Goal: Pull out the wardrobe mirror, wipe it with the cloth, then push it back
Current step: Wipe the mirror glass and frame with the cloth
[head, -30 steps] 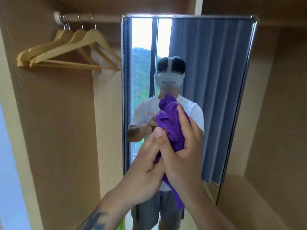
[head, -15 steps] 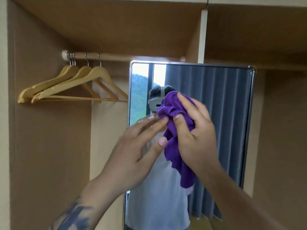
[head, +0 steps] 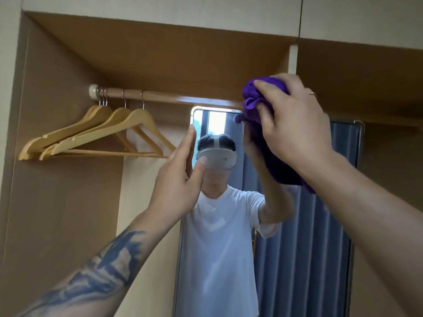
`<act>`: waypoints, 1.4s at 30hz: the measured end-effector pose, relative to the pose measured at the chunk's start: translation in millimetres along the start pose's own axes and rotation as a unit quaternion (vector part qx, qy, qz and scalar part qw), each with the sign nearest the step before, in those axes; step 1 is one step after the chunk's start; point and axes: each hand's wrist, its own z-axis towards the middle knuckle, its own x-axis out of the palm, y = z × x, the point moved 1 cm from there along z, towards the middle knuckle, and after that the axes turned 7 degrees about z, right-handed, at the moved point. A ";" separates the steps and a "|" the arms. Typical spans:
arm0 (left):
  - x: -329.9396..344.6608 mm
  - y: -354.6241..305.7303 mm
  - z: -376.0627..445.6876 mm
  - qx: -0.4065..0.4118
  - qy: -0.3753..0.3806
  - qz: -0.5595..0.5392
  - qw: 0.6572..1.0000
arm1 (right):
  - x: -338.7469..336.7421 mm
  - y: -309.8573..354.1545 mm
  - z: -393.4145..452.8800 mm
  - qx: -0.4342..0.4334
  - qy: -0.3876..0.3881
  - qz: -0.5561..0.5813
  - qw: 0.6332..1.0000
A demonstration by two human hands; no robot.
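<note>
Right hand grips a bunched purple cloth at the mirror top; left hand, fingers straight, holds nothing.

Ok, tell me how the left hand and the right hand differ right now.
The left hand is open with straight fingers at the mirror's left edge; the right hand grips the bunched purple cloth. The left hand holds nothing and sits lower; the right hand is up at the mirror's top edge. Both are raised in front of the mirror.
</note>
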 end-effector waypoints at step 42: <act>18.0 13.7 -18.4 -0.150 0.009 -0.327 0.933 | 45.7 51.6 42.6 0.066 0.070 0.049 0.994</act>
